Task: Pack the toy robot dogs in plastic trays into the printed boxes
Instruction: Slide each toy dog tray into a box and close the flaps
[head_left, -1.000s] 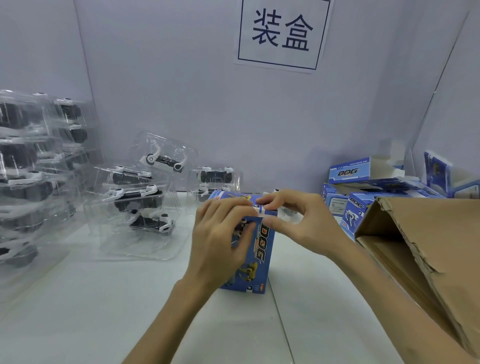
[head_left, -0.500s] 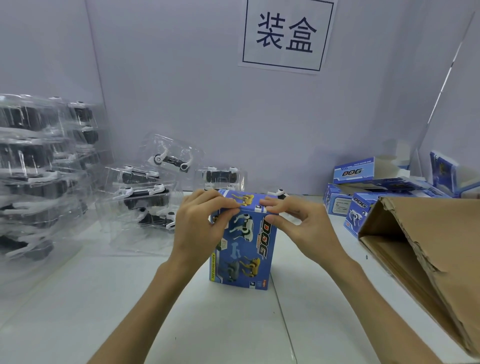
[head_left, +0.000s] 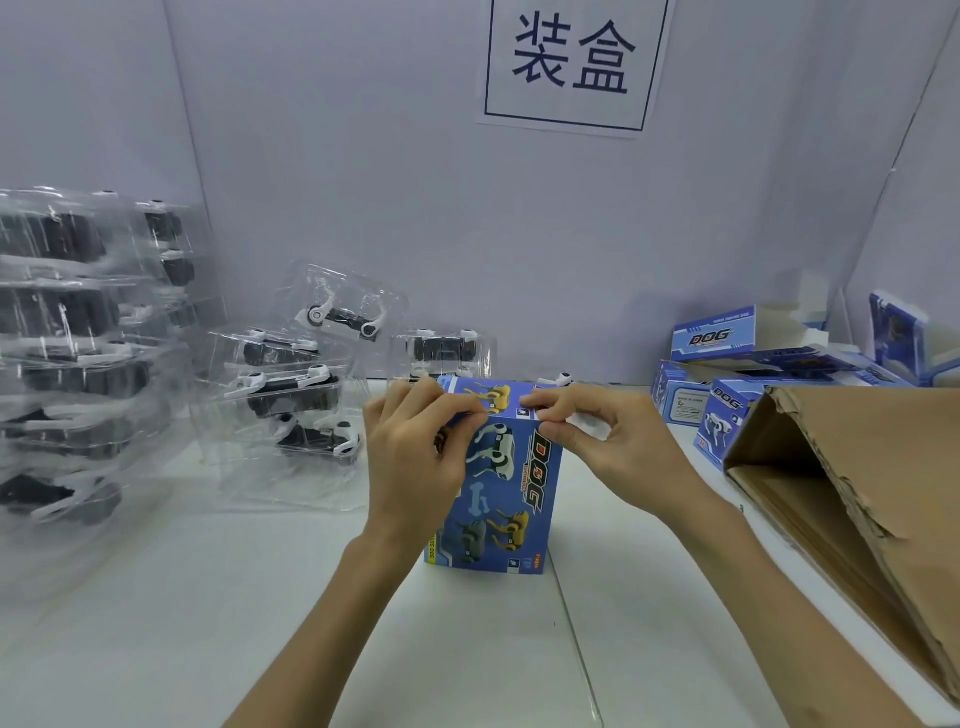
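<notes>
A blue printed box (head_left: 511, 493) marked DOG stands upright on the white table (head_left: 208, 597) in the middle. My left hand (head_left: 415, 447) grips its upper left corner, fingers curled over the top edge. My right hand (head_left: 608, 441) pinches the top right edge and a white flap there. Clear plastic trays with black and white toy robot dogs (head_left: 296, 395) are piled behind and left of the box. A taller stack of trays (head_left: 67, 332) stands at the far left.
Several more blue printed boxes (head_left: 727, 374) lie at the back right, some with open flaps. A large brown cardboard carton (head_left: 857, 499) lies open on its side at the right. A sign with two characters (head_left: 571, 57) hangs on the back wall.
The box now shows more of its front face as my left hand has shifted to its upper left corner. Both hands stay at the top edge; the view has shifted slightly.
</notes>
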